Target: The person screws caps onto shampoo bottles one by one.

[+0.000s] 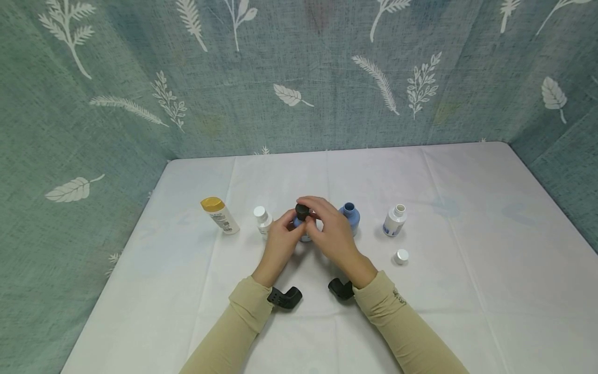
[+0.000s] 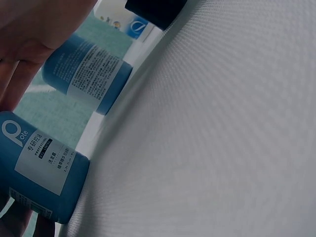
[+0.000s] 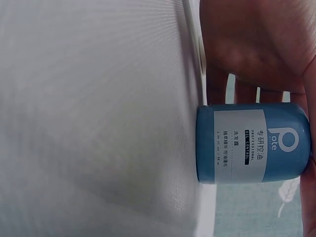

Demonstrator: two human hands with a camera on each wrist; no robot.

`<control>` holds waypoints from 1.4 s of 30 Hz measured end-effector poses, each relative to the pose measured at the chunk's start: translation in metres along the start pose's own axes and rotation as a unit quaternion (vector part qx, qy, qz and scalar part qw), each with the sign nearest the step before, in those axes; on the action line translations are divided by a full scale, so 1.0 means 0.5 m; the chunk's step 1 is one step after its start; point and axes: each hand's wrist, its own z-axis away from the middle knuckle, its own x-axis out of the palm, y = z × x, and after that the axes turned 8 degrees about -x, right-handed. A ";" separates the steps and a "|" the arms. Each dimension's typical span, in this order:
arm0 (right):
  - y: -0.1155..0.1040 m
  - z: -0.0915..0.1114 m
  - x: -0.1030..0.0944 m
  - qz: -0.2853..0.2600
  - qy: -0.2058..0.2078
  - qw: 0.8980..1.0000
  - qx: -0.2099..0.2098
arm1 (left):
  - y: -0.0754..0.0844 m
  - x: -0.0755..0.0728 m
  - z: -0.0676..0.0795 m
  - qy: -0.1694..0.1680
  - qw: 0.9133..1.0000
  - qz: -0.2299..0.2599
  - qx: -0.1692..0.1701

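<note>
A blue bottle [image 3: 289, 168] with a white label stands on the table between both hands. My left hand [image 1: 281, 240] holds it near the shoulder, fingers around its side. Over its top, my right hand [image 1: 334, 234] pinches the black cap [image 1: 302, 211] between thumb and fingers. The cap sits right at the bottle's mouth. Just behind the right hand stands a second blue bottle [image 1: 351, 217], uncapped, its back label facing the left wrist camera. Close beside the left hand is a white bottle [image 1: 262, 219] with a white cap.
Farther left stands a white bottle [image 1: 227, 222] with a golden-yellow cap. To the right is an uncapped white bottle [image 1: 394, 223], with a loose white cap [image 1: 401, 257] in front of it. Black wrist devices [image 1: 286, 297] show near both cuffs. A patterned curtain [image 1: 299, 78] hangs behind the table.
</note>
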 end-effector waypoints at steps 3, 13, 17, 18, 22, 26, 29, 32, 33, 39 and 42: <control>-0.002 0.000 -0.001 0.013 -0.005 1.000 0.005 | -0.004 0.002 -0.001 0.007 1.000 -0.004 0.007; 0.000 -0.001 0.000 0.026 0.005 1.000 -0.006 | 0.024 -0.001 0.011 0.009 1.000 -0.009 -0.001; 0.000 0.000 0.000 0.027 0.009 1.000 -0.003 | 0.062 -0.006 0.027 0.002 1.000 -0.010 -0.003; 0.000 0.000 0.000 0.028 0.010 1.000 -0.003 | 0.063 -0.006 0.028 0.002 1.000 -0.010 -0.002; 0.000 0.000 0.002 0.034 0.010 0.999 0.000 | 0.063 -0.006 0.027 0.000 1.000 -0.007 0.003; 0.001 0.000 0.003 0.039 0.009 0.999 0.004 | 0.062 -0.007 0.027 -0.005 1.000 -0.004 0.007; 0.002 0.000 0.004 0.039 0.009 0.999 0.006 | 0.061 -0.007 0.028 -0.010 1.000 -0.001 0.005; 0.001 0.001 0.005 0.035 0.011 0.999 0.007 | 0.061 -0.008 0.029 -0.018 1.000 0.002 0.007; 0.001 0.001 0.005 0.033 0.012 0.999 0.007 | 0.061 -0.009 0.030 -0.021 1.000 0.003 0.008; 0.002 0.002 0.005 0.027 0.017 0.999 0.002 | 0.055 -0.008 0.028 -0.021 1.000 -0.001 0.009; 0.002 0.001 0.004 0.037 0.015 0.999 0.002 | 0.033 -0.006 0.018 -0.019 1.000 0.000 0.007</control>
